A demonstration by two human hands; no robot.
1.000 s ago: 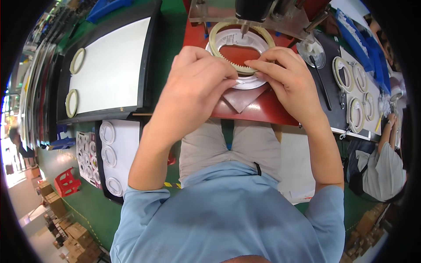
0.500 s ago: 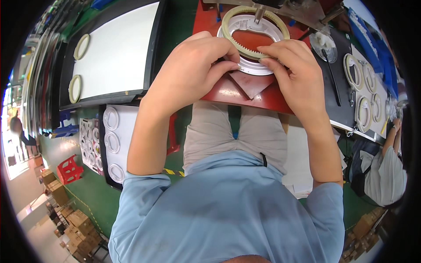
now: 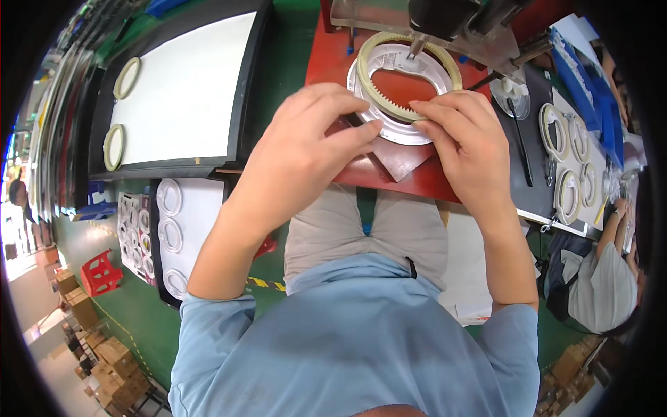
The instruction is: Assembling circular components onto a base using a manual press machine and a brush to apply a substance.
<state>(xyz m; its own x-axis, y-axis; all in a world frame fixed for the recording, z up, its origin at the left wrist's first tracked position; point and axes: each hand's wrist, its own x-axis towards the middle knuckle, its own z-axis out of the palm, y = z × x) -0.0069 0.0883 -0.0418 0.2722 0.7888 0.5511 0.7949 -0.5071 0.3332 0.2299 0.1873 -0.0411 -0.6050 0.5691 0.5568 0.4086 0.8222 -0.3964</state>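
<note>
A cream ring gear (image 3: 455, 71) with teeth along its inner edge rests over a white round ring part (image 3: 399, 134), its near edge seeming raised. Both are on a red work surface (image 3: 326, 66). My right hand (image 3: 472, 132) pinches the gear's near right edge between thumb and fingers. At the near left of the white part is my left hand (image 3: 313, 139), thumb and index finger apart, with nothing visible between them. Its thumb tip is close to the white part's rim; whether they touch I cannot tell. The left hand's other fingers are partly hidden.
A machine head (image 3: 445, 17) with a thin metal tip (image 3: 417, 48) hangs over the rings. A dark tray with a white sheet (image 3: 187, 90) at left carries cream rings (image 3: 114, 146). At right are a clear dish (image 3: 511, 94), a black rod (image 3: 521, 149) and several ring assemblies (image 3: 568, 197).
The whole view has shifted, so the rings sit lower in the picture. My left hand's thumb and index finger have drawn back from the ring gear. The right hand keeps its pinch.
</note>
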